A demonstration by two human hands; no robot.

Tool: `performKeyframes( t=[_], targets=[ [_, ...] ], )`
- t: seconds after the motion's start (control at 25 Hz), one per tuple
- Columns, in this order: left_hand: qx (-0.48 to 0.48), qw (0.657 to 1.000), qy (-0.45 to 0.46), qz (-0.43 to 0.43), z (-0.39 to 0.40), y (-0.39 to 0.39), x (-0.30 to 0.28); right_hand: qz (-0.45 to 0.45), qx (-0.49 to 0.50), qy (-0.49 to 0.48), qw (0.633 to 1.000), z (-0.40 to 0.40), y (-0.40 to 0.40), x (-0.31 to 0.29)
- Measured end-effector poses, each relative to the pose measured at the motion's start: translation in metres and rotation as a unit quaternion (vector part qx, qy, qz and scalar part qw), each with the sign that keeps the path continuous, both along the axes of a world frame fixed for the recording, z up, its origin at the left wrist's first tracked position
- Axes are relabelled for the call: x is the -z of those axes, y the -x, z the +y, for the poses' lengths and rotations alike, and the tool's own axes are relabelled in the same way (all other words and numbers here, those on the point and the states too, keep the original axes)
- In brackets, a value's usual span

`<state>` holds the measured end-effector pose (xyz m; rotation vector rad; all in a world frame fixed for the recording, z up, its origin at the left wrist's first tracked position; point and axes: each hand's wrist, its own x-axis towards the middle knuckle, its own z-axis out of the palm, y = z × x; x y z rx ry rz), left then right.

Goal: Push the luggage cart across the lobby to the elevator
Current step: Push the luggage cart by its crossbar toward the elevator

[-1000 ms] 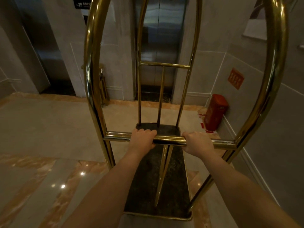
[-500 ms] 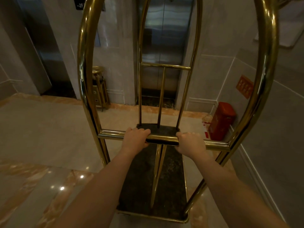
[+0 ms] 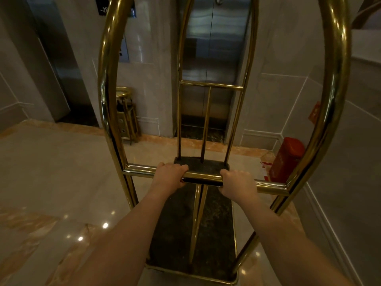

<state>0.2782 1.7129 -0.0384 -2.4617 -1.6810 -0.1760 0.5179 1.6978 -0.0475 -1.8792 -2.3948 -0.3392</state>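
Observation:
The brass luggage cart fills the middle of the view, with tall arched tubes and a dark carpeted deck that carries nothing. My left hand and my right hand both grip its horizontal handle bar, knuckles up, about a hand's width apart. Straight ahead, framed by the cart's far arch, stand the shut steel elevator doors.
A brass ashtray bin stands against the wall left of the elevator. A red box sits on the floor by the right wall, close to the cart. A second elevator opening lies at the far left. Polished marble floor spreads to the left.
The cart and I have rolled closer to the elevator doors, which now loom larger. The red box has slid toward the right edge. Both hands keep the same grip.

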Motion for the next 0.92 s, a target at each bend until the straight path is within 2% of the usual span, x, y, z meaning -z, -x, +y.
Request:
performKeyframes(
  t=[0.6, 0.92],
  targets=[
    [0.047, 0.999, -0.015, -0.017, 0.164, -0.013, 0.000, 0.023, 0.031, 0.016, 0.999, 0.156, -0.013, -0.005],
    [0.040, 0.998, -0.036, -0.022, 0.206, -0.020, 0.008, 0.021, 0.012, 0.004, 1.000, 0.194, -0.024, -0.007]
  ],
)
